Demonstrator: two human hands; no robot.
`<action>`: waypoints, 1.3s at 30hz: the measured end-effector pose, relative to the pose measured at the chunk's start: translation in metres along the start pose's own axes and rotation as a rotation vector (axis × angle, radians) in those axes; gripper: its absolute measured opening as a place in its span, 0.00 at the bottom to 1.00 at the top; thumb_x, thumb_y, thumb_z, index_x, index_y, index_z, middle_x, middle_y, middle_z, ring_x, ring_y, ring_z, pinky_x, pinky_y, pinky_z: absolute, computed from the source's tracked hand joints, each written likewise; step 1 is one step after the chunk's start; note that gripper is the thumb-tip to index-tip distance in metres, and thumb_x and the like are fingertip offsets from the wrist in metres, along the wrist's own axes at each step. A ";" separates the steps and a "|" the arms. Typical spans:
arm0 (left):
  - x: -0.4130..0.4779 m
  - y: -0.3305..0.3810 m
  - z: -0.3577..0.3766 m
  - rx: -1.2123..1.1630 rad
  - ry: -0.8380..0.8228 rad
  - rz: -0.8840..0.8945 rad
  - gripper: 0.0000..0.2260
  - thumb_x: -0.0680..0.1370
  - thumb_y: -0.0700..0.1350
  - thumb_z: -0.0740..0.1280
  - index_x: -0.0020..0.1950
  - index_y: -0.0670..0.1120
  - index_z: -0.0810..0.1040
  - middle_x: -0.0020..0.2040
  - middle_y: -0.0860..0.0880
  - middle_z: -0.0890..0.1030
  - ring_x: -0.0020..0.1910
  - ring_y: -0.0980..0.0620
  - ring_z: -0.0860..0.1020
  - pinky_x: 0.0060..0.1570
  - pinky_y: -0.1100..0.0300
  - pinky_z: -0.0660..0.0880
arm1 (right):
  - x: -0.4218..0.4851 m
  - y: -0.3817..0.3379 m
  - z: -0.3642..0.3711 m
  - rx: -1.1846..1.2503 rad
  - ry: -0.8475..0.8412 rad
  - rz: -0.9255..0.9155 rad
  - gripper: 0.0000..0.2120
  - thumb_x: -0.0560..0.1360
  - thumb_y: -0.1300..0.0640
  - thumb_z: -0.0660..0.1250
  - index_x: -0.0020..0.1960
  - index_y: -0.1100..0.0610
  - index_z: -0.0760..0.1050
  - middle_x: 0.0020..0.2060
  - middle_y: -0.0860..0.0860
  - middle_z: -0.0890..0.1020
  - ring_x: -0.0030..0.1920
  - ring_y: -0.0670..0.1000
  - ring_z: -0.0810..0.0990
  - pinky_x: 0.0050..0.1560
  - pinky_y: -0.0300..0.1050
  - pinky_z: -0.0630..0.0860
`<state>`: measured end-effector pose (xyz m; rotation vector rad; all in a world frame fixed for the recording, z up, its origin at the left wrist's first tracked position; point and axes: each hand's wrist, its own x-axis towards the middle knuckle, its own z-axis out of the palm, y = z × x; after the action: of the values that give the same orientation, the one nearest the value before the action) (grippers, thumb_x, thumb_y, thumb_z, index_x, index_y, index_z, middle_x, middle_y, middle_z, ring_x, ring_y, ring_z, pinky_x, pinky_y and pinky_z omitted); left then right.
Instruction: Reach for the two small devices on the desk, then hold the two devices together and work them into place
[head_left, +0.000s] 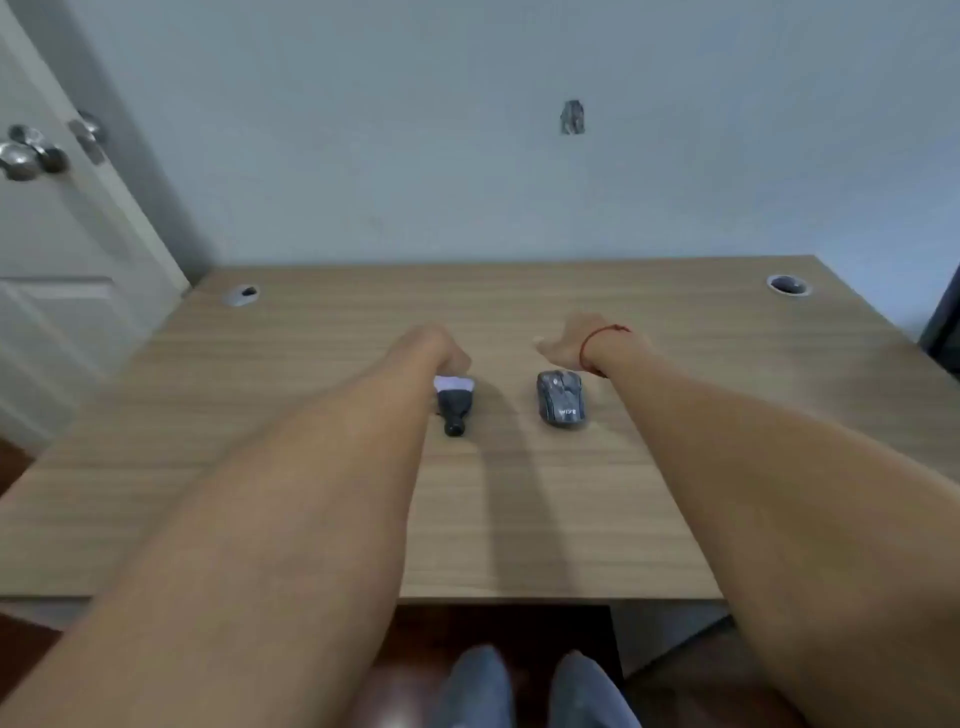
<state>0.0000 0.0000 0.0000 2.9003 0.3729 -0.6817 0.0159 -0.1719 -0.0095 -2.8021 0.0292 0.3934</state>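
Left hand curls onto brush's white bristle end on wooden desk | right hand open, empty, beyond computer mouse | advice: grip brush squarely before lifting.

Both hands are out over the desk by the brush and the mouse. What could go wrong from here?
1. The left hand seems to be at the white end of the brush, but its fingers are hidden, so the hold cannot be judged; the brush might slip.
2. The right hand hangs just beyond the mouse, with the wrist beside it; drawing the arm back may knock the mouse.
3. Brush and mouse lie close together, so moving one could bump the other.
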 end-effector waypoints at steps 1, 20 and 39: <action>0.002 -0.004 0.009 0.012 -0.086 0.009 0.16 0.79 0.50 0.60 0.34 0.43 0.69 0.41 0.43 0.74 0.37 0.45 0.73 0.36 0.61 0.70 | 0.001 0.001 0.008 -0.033 -0.033 0.024 0.35 0.76 0.36 0.62 0.72 0.61 0.70 0.69 0.59 0.76 0.67 0.61 0.76 0.59 0.51 0.72; 0.010 -0.022 0.130 -0.595 0.625 0.111 0.10 0.74 0.45 0.65 0.47 0.38 0.78 0.53 0.37 0.81 0.51 0.39 0.80 0.40 0.57 0.70 | -0.032 0.034 0.154 0.153 0.453 -0.065 0.34 0.72 0.38 0.65 0.69 0.60 0.69 0.66 0.59 0.74 0.67 0.61 0.71 0.64 0.52 0.68; 0.035 0.022 0.145 -1.220 1.044 0.349 0.15 0.78 0.52 0.66 0.41 0.41 0.76 0.36 0.46 0.79 0.39 0.45 0.76 0.40 0.57 0.69 | -0.012 0.044 0.155 0.279 0.465 -0.176 0.32 0.68 0.37 0.67 0.66 0.55 0.74 0.63 0.55 0.77 0.65 0.58 0.72 0.64 0.52 0.69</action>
<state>-0.0247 -0.0410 -0.1429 1.7601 0.2130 0.8816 -0.0392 -0.1663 -0.1608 -2.5301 -0.0551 -0.2859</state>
